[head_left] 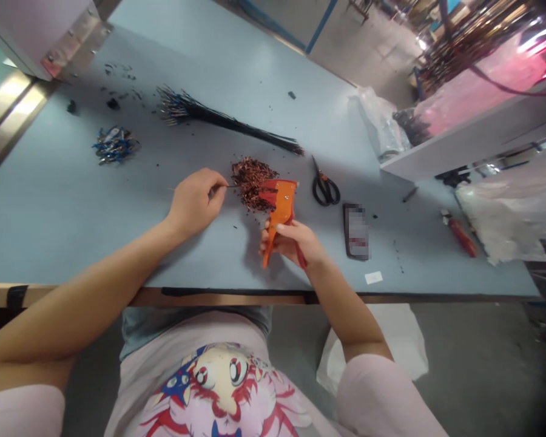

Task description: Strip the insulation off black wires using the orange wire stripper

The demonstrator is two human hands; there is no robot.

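Note:
Between thumb and forefinger, my left hand (199,202) pinches a thin dark wire (232,186), whose tip points toward the tool at the right. My right hand (295,241) is wrapped around the handles of an orange and red wire stripper (284,203). The stripper's jaws lie over the right side of a heap of copper-coloured and black scraps (250,173). Whether the wire's end sits inside the jaws I cannot tell. Behind the heap lies a long bundle of black wires (236,124), with bluish, metallic ends at its left.
Black-handled scissors (326,189) and a phone (357,232) lie right of the stripper. A pile of blue and silver terminals (115,145) sits at the left. Farther right are red-handled pliers (459,233), plastic bags (505,206) and a shelf (464,130).

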